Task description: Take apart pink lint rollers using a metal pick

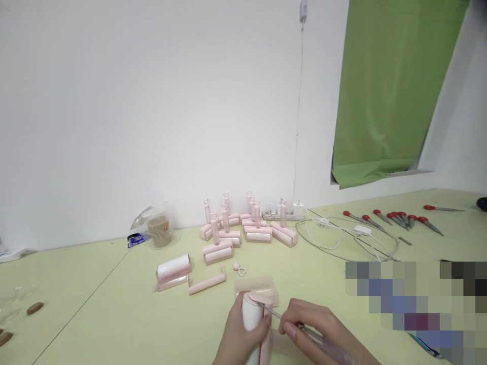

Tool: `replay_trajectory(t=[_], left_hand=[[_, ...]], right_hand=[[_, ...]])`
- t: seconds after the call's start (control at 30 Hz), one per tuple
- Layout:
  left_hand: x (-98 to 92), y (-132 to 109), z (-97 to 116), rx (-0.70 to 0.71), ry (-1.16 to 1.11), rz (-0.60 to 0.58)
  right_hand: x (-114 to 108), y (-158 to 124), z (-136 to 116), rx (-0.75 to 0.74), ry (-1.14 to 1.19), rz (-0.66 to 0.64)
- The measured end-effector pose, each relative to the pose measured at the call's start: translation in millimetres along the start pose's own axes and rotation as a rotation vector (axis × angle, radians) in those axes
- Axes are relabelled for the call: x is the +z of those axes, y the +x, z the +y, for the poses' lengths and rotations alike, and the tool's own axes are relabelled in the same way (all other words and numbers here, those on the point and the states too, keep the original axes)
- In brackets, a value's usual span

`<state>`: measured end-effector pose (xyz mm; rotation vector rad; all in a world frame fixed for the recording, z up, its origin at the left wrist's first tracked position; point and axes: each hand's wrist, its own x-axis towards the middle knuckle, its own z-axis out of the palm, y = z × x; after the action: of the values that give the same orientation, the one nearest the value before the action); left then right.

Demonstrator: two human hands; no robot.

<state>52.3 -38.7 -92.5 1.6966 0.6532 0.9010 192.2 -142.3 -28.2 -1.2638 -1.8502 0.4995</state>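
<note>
My left hand (243, 329) is wrapped around a pink-and-white lint roller (251, 314), held upright near the front of the table. In my right hand (315, 324) is a thin metal tool (274, 312), its tip touching the roller's pink end cap. The tool's exact kind I cannot make out. Just behind my hands lies a translucent cover (262, 285). Farther left are a loose white roll in a pink holder (174, 267), a pink bracket (207, 284) and a small heart-shaped loop (240, 269).
Several pink lint rollers (258, 234) stand by the wall. A power strip (285, 216) and white cables (363, 231) lie right of them, then several red-ended tools (399, 219). Bagged tape (159, 230) sits left. Brown discs (35, 308) lie far left. The lower right is pixelated.
</note>
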Motion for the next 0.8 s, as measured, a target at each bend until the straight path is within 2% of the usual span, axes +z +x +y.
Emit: replay_trajectory(t=[0.13, 0.27, 0.43, 0.57, 0.63, 0.73, 0.8], left_hand=[[0.0, 0, 1, 0.003, -0.007, -0.026], [1.8, -1, 4, -0.006, 0.0, -0.055], [4.5, -3, 4, -0.014, 0.035, 0.014], [4.2, -3, 3, -0.032, 0.104, 0.001], [3.5, -3, 4, -0.022, 0.1, -0.006], [2.3, -4, 9, 0.006, 0.084, -0.061], [1.3, -4, 12, 0.012, 0.067, -0.09]], right_hand=[[-4, 3, -11, -0.073, -0.031, -0.071], [-3, 3, -15, -0.099, -0.11, -0.005], [20, -1, 13, -0.208, -0.423, -0.006], [36, -5, 25, -0.19, -0.548, 0.014], [31, -5, 16, -0.174, -0.473, -0.007], [8, 0, -7, -0.136, -0.307, -0.108], [-6, 5, -17, -0.108, -0.288, -0.173]])
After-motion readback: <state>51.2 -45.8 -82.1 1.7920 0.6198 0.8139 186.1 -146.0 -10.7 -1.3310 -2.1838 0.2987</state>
